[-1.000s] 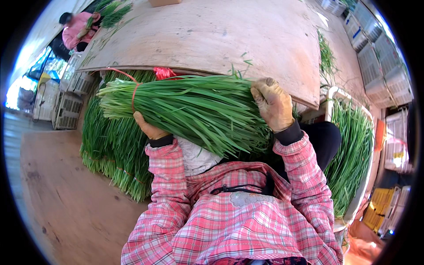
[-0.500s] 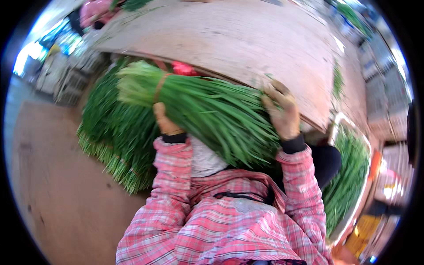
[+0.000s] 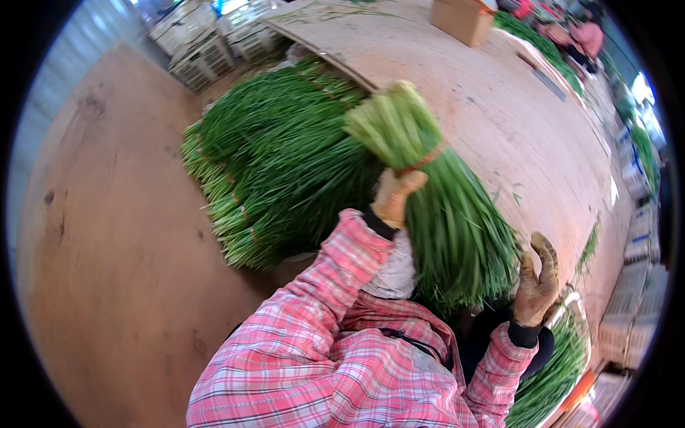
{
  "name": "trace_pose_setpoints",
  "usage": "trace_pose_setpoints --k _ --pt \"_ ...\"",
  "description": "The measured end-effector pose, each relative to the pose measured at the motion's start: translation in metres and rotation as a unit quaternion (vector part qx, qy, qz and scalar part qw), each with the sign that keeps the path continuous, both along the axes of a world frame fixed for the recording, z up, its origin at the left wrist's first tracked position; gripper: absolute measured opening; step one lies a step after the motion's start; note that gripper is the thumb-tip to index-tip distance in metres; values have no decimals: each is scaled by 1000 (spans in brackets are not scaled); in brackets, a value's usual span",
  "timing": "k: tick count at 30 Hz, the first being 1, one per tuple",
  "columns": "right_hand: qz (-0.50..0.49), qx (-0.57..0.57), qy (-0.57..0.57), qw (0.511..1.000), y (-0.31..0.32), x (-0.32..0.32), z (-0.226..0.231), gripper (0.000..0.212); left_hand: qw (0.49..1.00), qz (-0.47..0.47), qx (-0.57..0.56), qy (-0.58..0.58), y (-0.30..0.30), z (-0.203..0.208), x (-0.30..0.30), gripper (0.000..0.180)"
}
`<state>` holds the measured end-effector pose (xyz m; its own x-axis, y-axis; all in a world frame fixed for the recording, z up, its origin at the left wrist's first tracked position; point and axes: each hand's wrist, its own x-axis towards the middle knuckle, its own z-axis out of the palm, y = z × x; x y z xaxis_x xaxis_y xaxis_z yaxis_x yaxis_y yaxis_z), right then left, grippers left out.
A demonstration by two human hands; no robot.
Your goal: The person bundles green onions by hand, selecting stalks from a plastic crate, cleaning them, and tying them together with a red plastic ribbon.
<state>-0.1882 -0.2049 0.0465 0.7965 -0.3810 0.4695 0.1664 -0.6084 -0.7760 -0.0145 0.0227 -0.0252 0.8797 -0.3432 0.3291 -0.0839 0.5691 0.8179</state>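
Observation:
A thick bunch of green garlic chives (image 3: 464,221), tied with a brown band (image 3: 426,158), hangs over the near edge of the table. Its pale stem ends point up and away, and its leaves fan down toward my lap. My left hand (image 3: 394,200), gloved, is closed on the bunch just below the band, with some fingers hidden behind the leaves. Beside the leaf tips, my gloved right hand (image 3: 539,282) is raised with its fingers apart and nothing in it. More tied chive bunches (image 3: 285,150) lie piled to the left, stem ends outward.
The wooden table (image 3: 471,93) spreads ahead, with a cardboard box (image 3: 460,21) on it. A white-rimmed crate holds loose chives (image 3: 546,378) at lower right. Plastic crates (image 3: 203,68) stand far left beyond a brown board (image 3: 107,235). Another person (image 3: 586,39) sits far right.
The view has turned leftward. The bunch has swung from lying nearly crosswise to slanting down toward me, still in my left hand. My right hand has come away from the leaf tips.

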Motion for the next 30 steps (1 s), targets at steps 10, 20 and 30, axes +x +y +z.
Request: trace_pose_setpoints --k 10,20,30 --pt "98 56 139 984 44 -36 -97 101 977 -150 -93 121 -39 8 -71 65" --pt "37 -192 99 976 39 -8 -23 77 980 -112 -148 68 -3 17 -59 68" --pt "90 -176 77 977 44 49 -31 44 882 370 -288 45 203 14 45 46"
